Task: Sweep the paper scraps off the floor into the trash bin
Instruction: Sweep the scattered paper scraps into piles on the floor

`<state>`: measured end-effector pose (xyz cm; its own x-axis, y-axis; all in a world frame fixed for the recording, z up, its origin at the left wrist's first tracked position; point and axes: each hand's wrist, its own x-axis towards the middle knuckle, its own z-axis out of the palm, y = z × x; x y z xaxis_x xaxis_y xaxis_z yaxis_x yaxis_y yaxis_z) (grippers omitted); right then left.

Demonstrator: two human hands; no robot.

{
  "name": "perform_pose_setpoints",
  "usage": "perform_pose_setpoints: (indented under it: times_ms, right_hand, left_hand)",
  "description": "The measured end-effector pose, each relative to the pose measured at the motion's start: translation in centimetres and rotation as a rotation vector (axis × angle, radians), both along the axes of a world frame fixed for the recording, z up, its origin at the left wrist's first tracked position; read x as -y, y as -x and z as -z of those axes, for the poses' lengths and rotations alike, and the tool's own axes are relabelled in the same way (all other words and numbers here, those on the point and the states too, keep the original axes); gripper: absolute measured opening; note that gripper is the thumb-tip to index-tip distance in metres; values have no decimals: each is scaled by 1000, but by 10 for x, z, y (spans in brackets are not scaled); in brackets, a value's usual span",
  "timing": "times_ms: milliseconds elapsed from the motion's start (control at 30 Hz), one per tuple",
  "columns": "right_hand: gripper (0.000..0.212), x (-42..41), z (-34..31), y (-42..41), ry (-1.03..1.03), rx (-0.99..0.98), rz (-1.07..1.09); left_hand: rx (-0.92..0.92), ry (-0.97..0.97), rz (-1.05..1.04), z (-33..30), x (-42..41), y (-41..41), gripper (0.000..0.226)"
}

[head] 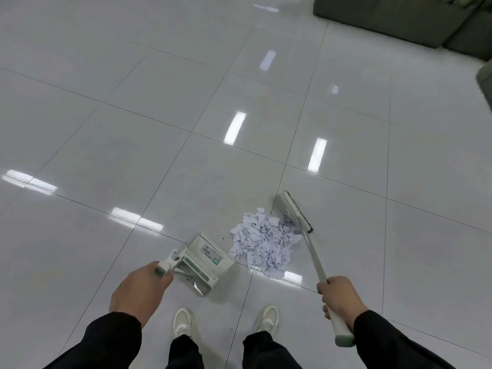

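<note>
A heap of white paper scraps [263, 245] lies on the glossy tiled floor just ahead of my feet. My left hand [139, 290] grips the handle of a white and green dustpan [205, 258], whose mouth faces the heap from its left. My right hand [340, 298] grips the white handle of a broom. The broom's head [295, 210] rests on the floor against the heap's far right edge. No trash bin is in view.
My two pale shoes [183, 322] stand just behind the dustpan and heap. A dark green sofa [415, 20] fills the top right corner, with another dark piece [486, 83] at the right edge. White floor tiles [133, 115] stretch to the left and ahead.
</note>
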<state>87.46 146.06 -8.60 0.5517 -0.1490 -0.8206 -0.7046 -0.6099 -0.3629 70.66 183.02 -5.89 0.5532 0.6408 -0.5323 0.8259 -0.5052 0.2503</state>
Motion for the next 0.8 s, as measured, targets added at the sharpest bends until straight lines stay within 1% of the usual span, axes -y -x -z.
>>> perform_pose_setpoints:
  times_ms: [33, 67, 133, 167, 233, 267, 400, 500, 600, 700, 800]
  right_hand:
    - [4, 1, -8, 5, -19, 4, 3]
    - [5, -20, -12, 17, -44, 8, 24]
    - [6, -37, -23, 23, -134, 16, 113]
    - [5, -65, -24, 30, -196, 4, 175]
    - [6, -92, -31, 26, -311, -41, 307]
    - [8, -119, -29, 32, -354, -91, 361]
    - [14, -183, -12, 47, -520, -264, 494]
    - [16, -209, 15, 59, -555, -356, 525]
    - [17, -214, 35, 66, -522, -407, 540]
    - [16, -192, 39, 71, -488, -393, 586]
    - [16, -162, 32, 76, -464, -348, 609]
  left_hand:
    - [-1, 5, 7, 2, -1, -2, 32]
    - [-1, 15, 7, 2, -24, 6, 32]
    - [6, 25, 39, 3, -38, 7, 31]
    - [8, 26, 37, 1, -61, 16, 31]
    - [23, 49, 58, 1, -72, 19, 30]
    - [13, 52, 76, 0, -92, 29, 29]
    - [2, 69, 110, -3, -122, 52, 26]
    - [-6, 73, 132, -6, -140, 64, 24]
    - [-19, 52, 169, -7, -151, 75, 19]
    - [-25, 36, 217, -5, -156, 80, 23]
    - [-11, 52, 232, 0, -158, 81, 20]
